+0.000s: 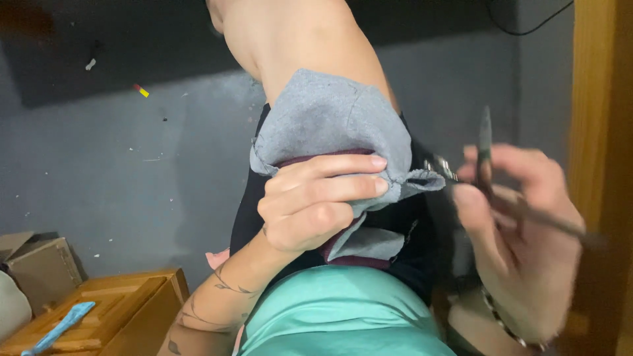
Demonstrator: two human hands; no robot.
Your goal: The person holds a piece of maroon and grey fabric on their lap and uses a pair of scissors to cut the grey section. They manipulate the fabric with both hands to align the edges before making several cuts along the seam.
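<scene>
Head view: two hands, one grey cloth piece, one pair of scissors. Left hand is clenched on the grey fabric piece, fingers curled over its lower edge, pinching it with a maroon-edged layer beneath. The fabric drapes over a bare forearm that comes in from the top; whose arm this is, cannot tell. Right hand grips dark scissors, one blade tip pointing up, handle end blurred by motion and running off right. Small metal clip or buckle sits just beside the fabric corner, hard to make out. One bracelet on right wrist. Teal garment at bottom centre, cut off. Lower left: one wooden box with a blue-handled tool on it, one cardboard box partly cut off. Grey floor carries scattered scraps.
</scene>
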